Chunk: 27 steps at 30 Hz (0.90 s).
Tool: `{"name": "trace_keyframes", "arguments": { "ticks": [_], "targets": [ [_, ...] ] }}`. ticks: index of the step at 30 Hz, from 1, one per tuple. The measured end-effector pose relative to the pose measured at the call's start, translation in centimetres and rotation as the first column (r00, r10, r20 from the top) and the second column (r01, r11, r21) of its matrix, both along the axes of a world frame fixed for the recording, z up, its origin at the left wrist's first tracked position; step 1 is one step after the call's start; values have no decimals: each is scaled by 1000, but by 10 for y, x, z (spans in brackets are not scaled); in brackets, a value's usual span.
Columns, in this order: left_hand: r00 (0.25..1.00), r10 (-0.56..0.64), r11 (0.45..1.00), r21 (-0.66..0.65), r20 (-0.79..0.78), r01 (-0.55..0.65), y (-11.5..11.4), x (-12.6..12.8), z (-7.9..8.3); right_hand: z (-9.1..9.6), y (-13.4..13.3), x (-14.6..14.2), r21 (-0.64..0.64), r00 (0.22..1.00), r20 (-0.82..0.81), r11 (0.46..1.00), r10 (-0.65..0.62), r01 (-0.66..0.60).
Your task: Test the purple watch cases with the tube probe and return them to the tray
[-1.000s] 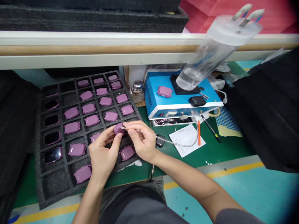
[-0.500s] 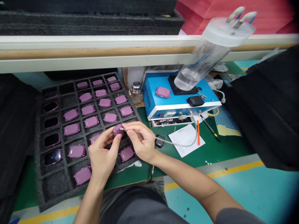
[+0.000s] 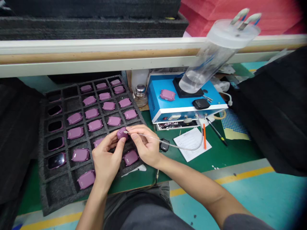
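Note:
My left hand (image 3: 109,158) is closed around a purple watch case (image 3: 122,133), thumb on the near side. My right hand (image 3: 147,143) is closed at the end of a thin clear tube (image 3: 178,147), its fingertips at the right edge of that case. The tube's tip meets the case's face. From there the tube curves to the front of a blue machine (image 3: 158,92). Below both hands lies a dark foam tray (image 3: 56,190) with several purple watch cases in its cells, some face up with black screens. My fingers hide part of the held case.
A clear cylinder (image 3: 203,64) of liquid leans over the blue machine, where a purple case (image 3: 167,95) and a black case (image 3: 200,103) rest. To the right are a paper pad (image 3: 188,143), an orange stick (image 3: 204,135) and a pen (image 3: 217,131). A white rail (image 3: 96,68) crosses behind.
The view has shifted slightly, so the tray appears a little further right. Both hands keep the same hold, with the tube's tip still at the watch case.

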<state>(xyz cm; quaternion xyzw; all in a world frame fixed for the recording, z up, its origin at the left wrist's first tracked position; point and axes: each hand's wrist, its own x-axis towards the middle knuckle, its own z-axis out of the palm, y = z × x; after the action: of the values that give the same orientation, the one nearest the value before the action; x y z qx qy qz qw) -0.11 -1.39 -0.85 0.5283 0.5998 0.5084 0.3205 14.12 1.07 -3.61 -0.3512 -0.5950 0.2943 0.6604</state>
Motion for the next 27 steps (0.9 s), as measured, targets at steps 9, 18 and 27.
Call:
{"name": "trace_keyframes", "arguments": {
  "ticks": [9, 18, 27],
  "targets": [
    [1000, -4, 1000, 13, 7, 4, 0, 0, -1, 2, 0, 0, 0, 1000, 7, 1000, -3, 3],
    [1000, -9, 1000, 26, -1, 9, 0, 0, 1, 2, 1, 0, 14, 1000, 4, 1000, -5, 5],
    [1000, -7, 1000, 20, 2, 7, -1, 0, 1, 2, 0, 0, -6, 1000, 10, 1000, -5, 5]
  ]
}}
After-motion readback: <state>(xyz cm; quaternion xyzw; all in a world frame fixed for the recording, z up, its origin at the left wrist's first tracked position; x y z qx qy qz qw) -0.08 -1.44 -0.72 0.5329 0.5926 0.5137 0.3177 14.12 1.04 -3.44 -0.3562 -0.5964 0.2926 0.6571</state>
